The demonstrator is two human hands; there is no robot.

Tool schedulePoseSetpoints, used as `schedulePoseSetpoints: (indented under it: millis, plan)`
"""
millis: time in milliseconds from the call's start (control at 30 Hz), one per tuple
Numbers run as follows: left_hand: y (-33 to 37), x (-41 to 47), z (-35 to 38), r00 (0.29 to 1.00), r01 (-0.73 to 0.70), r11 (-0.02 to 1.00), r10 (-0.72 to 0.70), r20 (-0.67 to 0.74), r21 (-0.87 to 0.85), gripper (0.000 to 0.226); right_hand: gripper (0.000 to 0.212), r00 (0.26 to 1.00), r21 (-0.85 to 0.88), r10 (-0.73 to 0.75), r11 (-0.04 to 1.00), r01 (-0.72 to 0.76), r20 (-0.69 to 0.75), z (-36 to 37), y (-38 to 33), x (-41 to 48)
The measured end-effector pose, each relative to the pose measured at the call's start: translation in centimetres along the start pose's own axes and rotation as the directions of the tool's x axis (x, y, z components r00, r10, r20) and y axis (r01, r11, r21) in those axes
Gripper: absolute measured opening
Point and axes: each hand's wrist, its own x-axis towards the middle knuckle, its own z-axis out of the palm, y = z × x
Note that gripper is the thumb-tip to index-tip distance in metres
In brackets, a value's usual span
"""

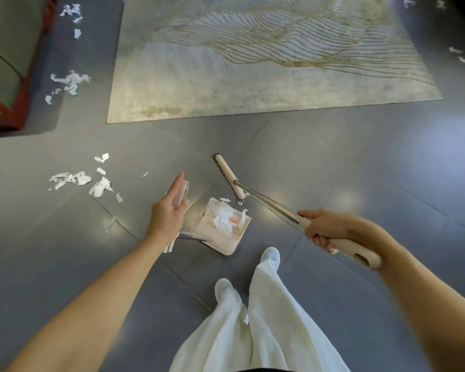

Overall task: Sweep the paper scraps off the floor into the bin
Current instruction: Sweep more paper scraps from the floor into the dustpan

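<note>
My right hand (323, 230) grips the beige grip of a long broom (266, 201). Its brush head (229, 178) rests on the grey floor just beyond a beige dustpan (227, 244). White paper scraps (224, 217) are piled inside the pan. My left hand (169, 208) has straight fingers laid against the upright dustpan handle (183, 189), not curled round it. More torn paper (78, 180) lies on the floor to the left of the pan. Other scraps (69, 81) sit further back on the left. No bin is in view.
A large pale rug (253, 84) covers the floor ahead. A red-framed seat with green cushions (6, 76) stands at the far left, with scraps (71, 10) beside it. A few bits of paper (463, 59) lie at the right edge. My white shoes (270, 257) stand behind the pan.
</note>
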Motion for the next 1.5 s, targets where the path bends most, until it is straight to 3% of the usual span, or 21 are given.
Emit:
schedulePoseSetpoints:
  millis: [167, 300, 500, 633, 700, 767, 933, 1200, 1500]
  plan:
    - [0.9, 1.4, 0.4, 1.0, 0.002, 0.998, -0.001, -0.011, 0.058, 0.061, 0.069, 0.997, -0.192, -0.033, 0.981, 0.018, -0.073, 0.6, 0.0, 1.7]
    - [1.8, 3.4, 1.0, 0.999, -0.012, 0.995, 0.015, -0.032, 0.101, 0.062, 0.045, 0.991, -0.352, -0.059, 0.936, 0.012, -0.121, 2.9, 0.0, 3.9]
    - [2.0, 5.1, 1.2, 0.998, -0.035, 0.994, 0.039, -0.039, 0.101, 0.062, 0.055, 0.999, -0.29, -0.028, 0.956, 0.038, 0.038, 6.4, -0.6, 5.2]
    - [2.1, 5.4, 1.2, 0.998, -0.048, 0.992, 0.052, -0.033, 0.114, 0.061, 0.052, 0.993, -0.272, -0.009, 0.961, 0.04, 0.115, 5.0, -1.6, 3.7]
    - [1.9, 5.0, 1.0, 0.998, -0.052, 0.991, 0.057, -0.037, 0.127, 0.061, 0.051, 0.992, -0.18, 0.019, 0.984, 0.004, 0.127, 4.1, -2.0, 2.8]
    - [1.5, 4.5, 0.6, 0.998, -0.049, 0.992, 0.054, -0.045, 0.114, 0.062, 0.051, 0.991, -0.122, 0.032, 0.992, -0.017, 0.128, 3.4, -2.4, 1.9]
    - [0.5, 3.7, -0.2, 0.998, -0.051, 0.997, 0.053, -0.035, 0.051, 0.062, 0.054, 0.997, -0.226, -0.04, 0.973, 0.055, 0.071, 2.9, -3.5, -0.2]
    - [-0.6, 2.3, -1.8, 0.989, -0.084, 0.995, 0.077, -0.126, -0.046, 0.065, 0.066, 0.999, 0.079, -0.032, 0.996, 0.031, 0.022, 0.9, -5.6, -2.4]
    - [-2.7, -1.9, -6.0, 0.955, -0.07, 0.983, 0.017, -0.295, -0.17, 0.063, 0.065, 0.99, 0.083, -0.128, 0.989, 0.123, 0.064, 2.8, -11.0, -2.8]
